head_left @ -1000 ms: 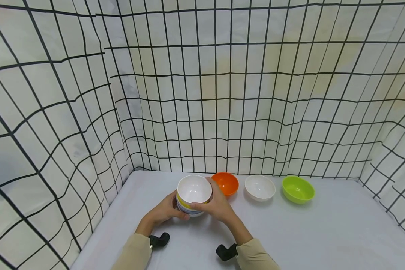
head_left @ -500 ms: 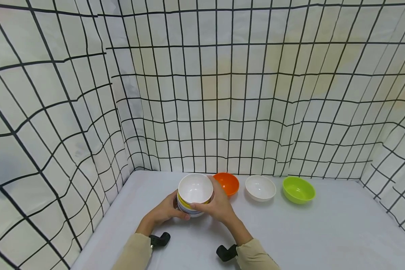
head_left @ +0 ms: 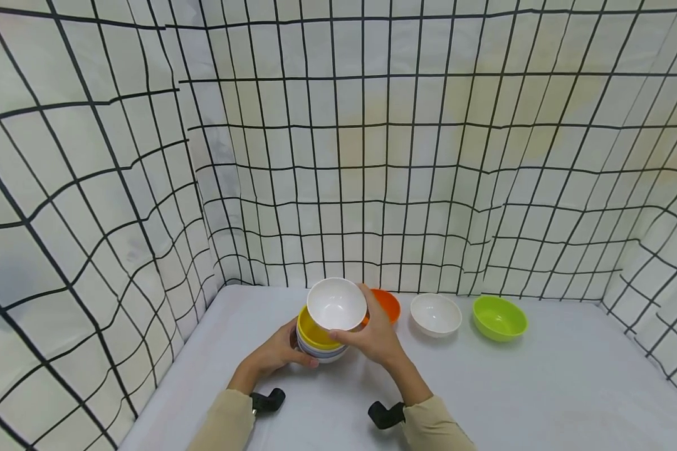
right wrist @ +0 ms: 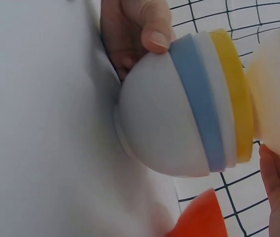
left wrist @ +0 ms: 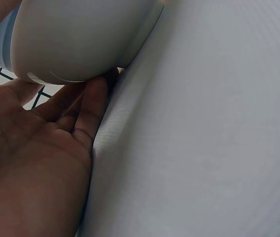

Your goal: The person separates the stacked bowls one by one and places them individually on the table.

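Your left hand cups the stacked bowls on the table, fingers curled round them, while your right hand grips the white bowl just above (yellow bowl beneath), orange bowl behind.

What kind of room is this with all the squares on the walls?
Probably a small booth set up for filming, not a kitchen. Cloth walls with a black grid close in a plain grey table, and plastic bowls, among them an orange bowl, a white bowl and a green bowl, stand in a row.
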Available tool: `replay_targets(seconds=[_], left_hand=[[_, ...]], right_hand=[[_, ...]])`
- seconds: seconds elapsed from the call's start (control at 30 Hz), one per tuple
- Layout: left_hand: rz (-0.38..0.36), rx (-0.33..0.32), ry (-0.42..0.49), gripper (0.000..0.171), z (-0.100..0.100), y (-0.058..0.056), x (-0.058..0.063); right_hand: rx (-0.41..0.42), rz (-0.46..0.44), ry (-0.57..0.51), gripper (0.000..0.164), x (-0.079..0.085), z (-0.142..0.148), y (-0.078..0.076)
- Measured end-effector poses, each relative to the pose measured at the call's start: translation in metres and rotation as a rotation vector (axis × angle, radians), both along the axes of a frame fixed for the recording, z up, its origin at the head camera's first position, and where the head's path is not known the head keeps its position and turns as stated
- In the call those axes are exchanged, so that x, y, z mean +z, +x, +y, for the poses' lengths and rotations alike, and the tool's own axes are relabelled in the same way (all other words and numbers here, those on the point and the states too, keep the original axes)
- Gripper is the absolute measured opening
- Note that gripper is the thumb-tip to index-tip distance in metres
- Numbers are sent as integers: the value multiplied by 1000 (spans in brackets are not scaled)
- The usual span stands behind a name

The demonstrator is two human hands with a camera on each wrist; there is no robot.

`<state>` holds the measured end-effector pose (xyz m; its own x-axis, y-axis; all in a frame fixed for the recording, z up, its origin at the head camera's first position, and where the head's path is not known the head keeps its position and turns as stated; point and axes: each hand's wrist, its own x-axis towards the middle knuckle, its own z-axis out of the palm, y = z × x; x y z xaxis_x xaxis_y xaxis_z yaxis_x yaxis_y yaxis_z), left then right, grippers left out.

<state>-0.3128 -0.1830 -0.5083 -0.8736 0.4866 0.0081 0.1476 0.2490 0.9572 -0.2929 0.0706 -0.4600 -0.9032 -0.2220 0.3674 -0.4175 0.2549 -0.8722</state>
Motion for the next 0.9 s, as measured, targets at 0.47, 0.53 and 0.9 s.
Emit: replay_targets(seconds=[0.47,0.53,0.9], left_hand=[[5,-10,-12,98,0,-1,-2],[11,-13,-9,98,0,-1,-2],[19,-14,8,100,-1,-3,-5]], right_hand=[[-21,-34,20,94,14,20,-3],[-17,-20,15,91,15,22,-5],[-75,-80,80,112,20,33,-3]])
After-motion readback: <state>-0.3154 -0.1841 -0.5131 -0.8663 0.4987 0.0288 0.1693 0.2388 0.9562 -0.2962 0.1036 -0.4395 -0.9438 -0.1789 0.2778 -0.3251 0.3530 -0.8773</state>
